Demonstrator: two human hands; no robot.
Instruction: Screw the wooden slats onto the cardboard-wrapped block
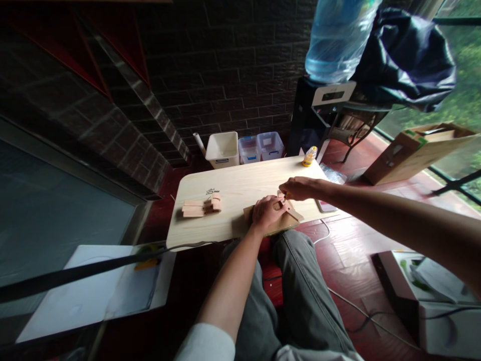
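My left hand (266, 211) presses down on a flat wooden piece (291, 219) lying at the near edge of a low light-wood table (240, 186). My right hand (300, 188) reaches in from the right and pinches a small object against that piece; what it is I cannot tell. A small stack of pale wooden parts (202, 206) lies on the table's left side, with a few small metal screws (211, 191) just behind it.
A small yellow glue bottle (309, 156) stands at the table's far right corner. Plastic bins (240, 148) sit on the floor behind the table. A water dispenser (330, 60), a cardboard box (417, 150) and a white box (432, 296) stand to the right. My knees are under the near edge.
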